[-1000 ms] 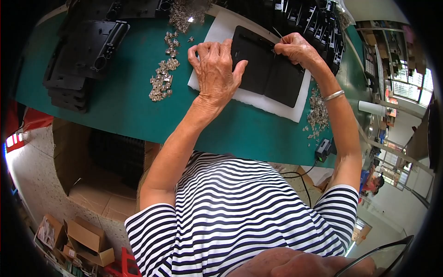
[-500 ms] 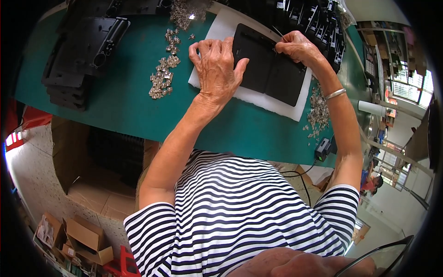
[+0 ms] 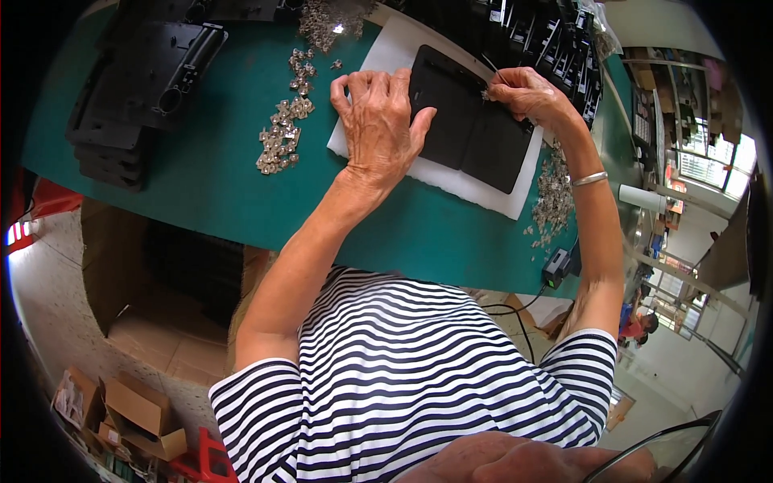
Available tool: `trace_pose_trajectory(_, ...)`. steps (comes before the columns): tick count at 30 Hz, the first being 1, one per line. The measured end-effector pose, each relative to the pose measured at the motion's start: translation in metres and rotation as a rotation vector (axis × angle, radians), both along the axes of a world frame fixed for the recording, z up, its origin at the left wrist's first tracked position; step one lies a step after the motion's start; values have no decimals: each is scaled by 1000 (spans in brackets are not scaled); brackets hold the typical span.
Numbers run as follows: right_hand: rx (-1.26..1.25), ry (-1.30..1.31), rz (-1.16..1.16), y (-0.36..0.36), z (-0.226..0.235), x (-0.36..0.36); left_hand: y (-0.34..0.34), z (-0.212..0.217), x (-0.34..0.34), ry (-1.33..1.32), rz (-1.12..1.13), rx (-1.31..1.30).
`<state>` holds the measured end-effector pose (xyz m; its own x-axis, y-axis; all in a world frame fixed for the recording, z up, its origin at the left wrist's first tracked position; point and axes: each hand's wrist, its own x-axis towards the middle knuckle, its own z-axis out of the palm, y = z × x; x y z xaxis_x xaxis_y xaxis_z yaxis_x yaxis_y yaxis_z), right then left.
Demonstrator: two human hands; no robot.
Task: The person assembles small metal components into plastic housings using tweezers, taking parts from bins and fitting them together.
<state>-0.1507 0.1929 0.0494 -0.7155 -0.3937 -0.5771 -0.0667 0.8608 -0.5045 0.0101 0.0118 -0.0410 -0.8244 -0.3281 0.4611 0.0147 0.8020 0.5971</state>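
Note:
A flat black plastic panel (image 3: pixel 459 129) lies on a white foam sheet (image 3: pixel 431 175) on the green table. My left hand (image 3: pixel 376 121) rests at the panel's left edge, fingers spread and thumb reaching over its face. Near the panel's far right part, my right hand (image 3: pixel 527 95) is closed in a pinch. A thin, dark, rod-like tool (image 3: pixel 489 64) juts from its fingers; its kind is too small to make out. A small silvery metal piece (image 3: pixel 485 95) shows by the fingertips, against the panel.
Small metal clips (image 3: pixel 280 141) form a trail left of the foam, below a larger heap (image 3: pixel 330 24). Another pile of small metal parts (image 3: pixel 553 193) sits to the right. Black housings (image 3: pixel 137 88) are stacked at left, more black parts (image 3: pixel 555 40) at far right. A small device (image 3: pixel 557 266) stands near the edge.
My right hand has moved slightly toward me and to the right, still pinching the thin tool. The silvery piece by its fingertips shows more clearly. My left hand stays by the panel's edge.

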Motion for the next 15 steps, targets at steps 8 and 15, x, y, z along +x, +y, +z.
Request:
trace_pose_trajectory(8,46,28,32,-3,-1,0,0,0,0,12,-32,56)
trace_pose_trajectory(15,141,82,18,-8,-1,-4,0,2,1,0,-6,21)
